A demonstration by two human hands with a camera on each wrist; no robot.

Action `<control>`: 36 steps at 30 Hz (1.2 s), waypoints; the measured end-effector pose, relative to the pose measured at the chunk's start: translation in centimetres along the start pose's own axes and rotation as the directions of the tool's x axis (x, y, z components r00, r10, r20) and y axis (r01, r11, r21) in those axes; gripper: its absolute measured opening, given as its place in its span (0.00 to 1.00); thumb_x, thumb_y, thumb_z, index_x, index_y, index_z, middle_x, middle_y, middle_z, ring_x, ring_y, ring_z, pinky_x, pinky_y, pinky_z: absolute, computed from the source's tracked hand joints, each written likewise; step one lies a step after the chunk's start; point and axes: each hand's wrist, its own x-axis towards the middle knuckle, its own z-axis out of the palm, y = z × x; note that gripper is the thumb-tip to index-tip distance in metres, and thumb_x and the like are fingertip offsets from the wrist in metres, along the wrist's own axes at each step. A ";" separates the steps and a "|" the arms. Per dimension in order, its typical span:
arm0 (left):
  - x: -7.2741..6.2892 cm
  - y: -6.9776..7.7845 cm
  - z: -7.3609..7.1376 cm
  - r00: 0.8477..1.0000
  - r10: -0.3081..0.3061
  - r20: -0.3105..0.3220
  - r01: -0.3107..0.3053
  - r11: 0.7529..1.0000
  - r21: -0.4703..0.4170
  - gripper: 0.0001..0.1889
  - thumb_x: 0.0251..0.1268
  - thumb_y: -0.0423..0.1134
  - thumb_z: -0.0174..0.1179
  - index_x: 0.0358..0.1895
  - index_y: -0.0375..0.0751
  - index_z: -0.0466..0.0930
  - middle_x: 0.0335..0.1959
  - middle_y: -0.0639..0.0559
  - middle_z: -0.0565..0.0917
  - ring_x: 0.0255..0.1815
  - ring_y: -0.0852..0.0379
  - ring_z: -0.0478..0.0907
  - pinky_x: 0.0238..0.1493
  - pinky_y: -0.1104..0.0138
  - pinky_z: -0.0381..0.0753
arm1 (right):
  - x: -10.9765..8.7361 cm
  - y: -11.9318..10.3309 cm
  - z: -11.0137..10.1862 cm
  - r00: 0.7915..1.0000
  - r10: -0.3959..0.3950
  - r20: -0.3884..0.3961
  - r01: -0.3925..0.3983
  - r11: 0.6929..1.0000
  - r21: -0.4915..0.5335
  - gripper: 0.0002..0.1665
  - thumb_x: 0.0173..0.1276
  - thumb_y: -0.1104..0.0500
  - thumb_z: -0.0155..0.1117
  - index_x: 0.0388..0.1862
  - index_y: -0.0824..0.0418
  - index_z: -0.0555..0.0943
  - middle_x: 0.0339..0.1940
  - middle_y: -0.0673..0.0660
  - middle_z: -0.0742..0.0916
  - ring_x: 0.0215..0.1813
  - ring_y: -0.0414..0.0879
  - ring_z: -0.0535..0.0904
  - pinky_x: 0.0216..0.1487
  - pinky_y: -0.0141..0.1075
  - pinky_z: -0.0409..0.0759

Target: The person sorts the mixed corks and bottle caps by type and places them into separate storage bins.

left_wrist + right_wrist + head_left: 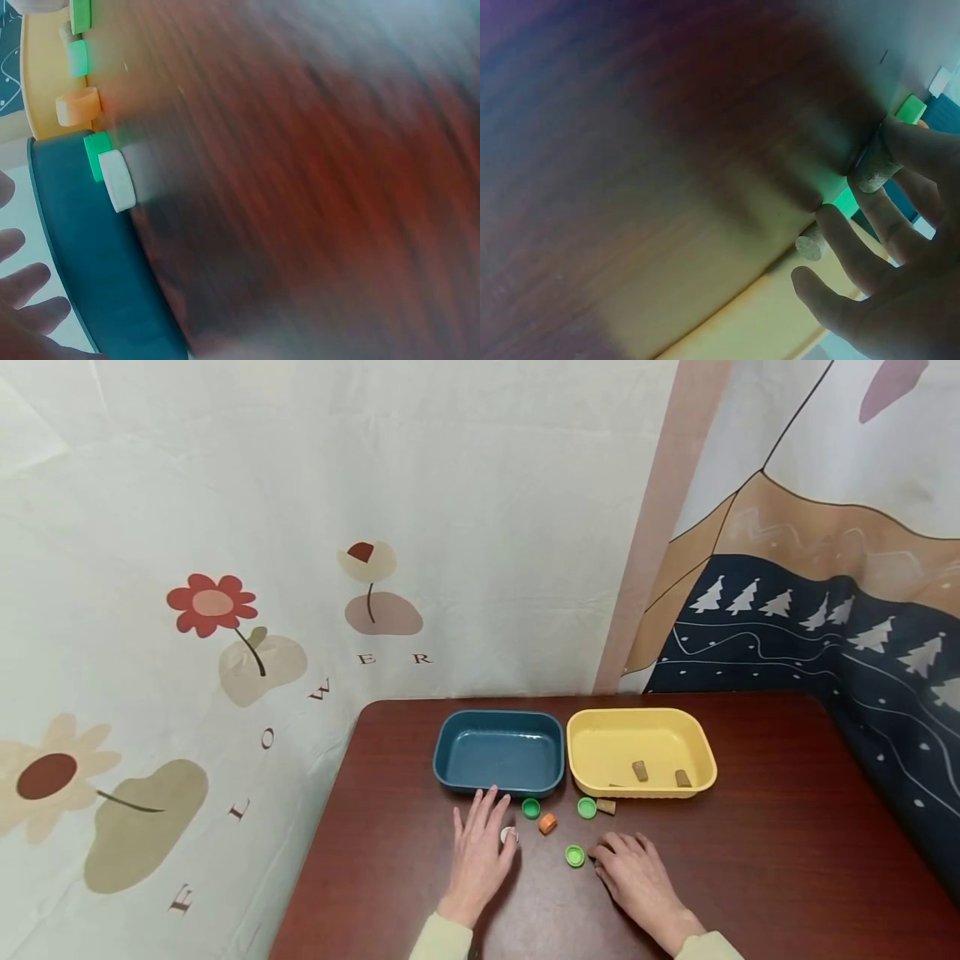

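My left hand (476,860) hovers with spread fingers by the front edge of the blue tray (498,789). Its thumb partly covers a white bottle cap (509,835) in the head view; in the left wrist view that white cap (117,180) stands apart from the fingers. Between thumb and index finger, my right hand (637,877) pinches a cork stopper (877,166), mostly hidden from the head camera. A light green cap (574,856) lies just left of those fingertips. A second cork (606,807) lies by the yellow tray, beside another green cap (587,807).
The yellow tray (641,718) holds several corks (639,770) and stands right of the blue tray. A dark green cap (531,808) and an orange cap (548,823) lie between the hands and the trays. A printed cloth (487,527) hangs behind the brown table (787,860).
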 end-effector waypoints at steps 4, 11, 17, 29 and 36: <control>0.3 0.8 0.3 1.000 0.015 -0.004 -0.015 1.000 -0.011 0.24 0.67 0.42 0.67 0.65 0.43 0.81 0.73 0.45 0.75 0.77 0.40 0.66 0.65 0.28 0.64 | -0.1 0.3 0.0 1.000 0.015 -0.009 -0.015 1.000 0.025 0.13 0.59 0.58 0.81 0.42 0.50 0.88 0.44 0.49 0.84 0.53 0.53 0.83 0.60 0.64 0.75; 0.8 2.2 1.0 0.998 0.065 -0.026 -0.065 0.998 -0.012 0.24 0.65 0.41 0.68 0.65 0.44 0.81 0.73 0.46 0.75 0.77 0.40 0.66 0.65 0.29 0.65 | -0.8 0.9 -0.1 0.998 0.057 -0.026 -0.055 0.997 0.060 0.12 0.61 0.58 0.79 0.43 0.50 0.88 0.42 0.48 0.84 0.53 0.53 0.83 0.60 0.65 0.74; 1.7 2.9 1.3 0.991 0.137 -0.002 -0.137 0.991 0.010 0.25 0.65 0.42 0.68 0.65 0.44 0.81 0.73 0.46 0.74 0.77 0.40 0.66 0.66 0.29 0.64 | -1.5 1.4 -0.5 0.995 0.073 -0.073 -0.068 0.995 0.073 0.14 0.59 0.59 0.81 0.43 0.50 0.88 0.41 0.46 0.84 0.52 0.51 0.83 0.60 0.65 0.74; 4.7 4.6 2.1 0.970 0.225 0.088 -0.232 0.969 0.083 0.27 0.70 0.46 0.65 0.70 0.47 0.78 0.75 0.47 0.72 0.79 0.42 0.63 0.69 0.31 0.62 | -2.1 2.4 -1.4 0.981 0.100 -0.164 -0.083 0.991 0.107 0.15 0.57 0.60 0.82 0.43 0.52 0.88 0.44 0.49 0.86 0.51 0.53 0.84 0.58 0.65 0.75; 6.8 5.5 3.2 0.956 0.269 0.121 -0.286 0.945 0.160 0.27 0.71 0.52 0.63 0.71 0.48 0.78 0.76 0.47 0.71 0.78 0.42 0.65 0.67 0.30 0.64 | -1.9 2.8 -2.0 0.976 0.130 -0.175 -0.111 0.987 0.118 0.15 0.57 0.61 0.82 0.43 0.53 0.89 0.45 0.50 0.86 0.50 0.53 0.84 0.58 0.66 0.75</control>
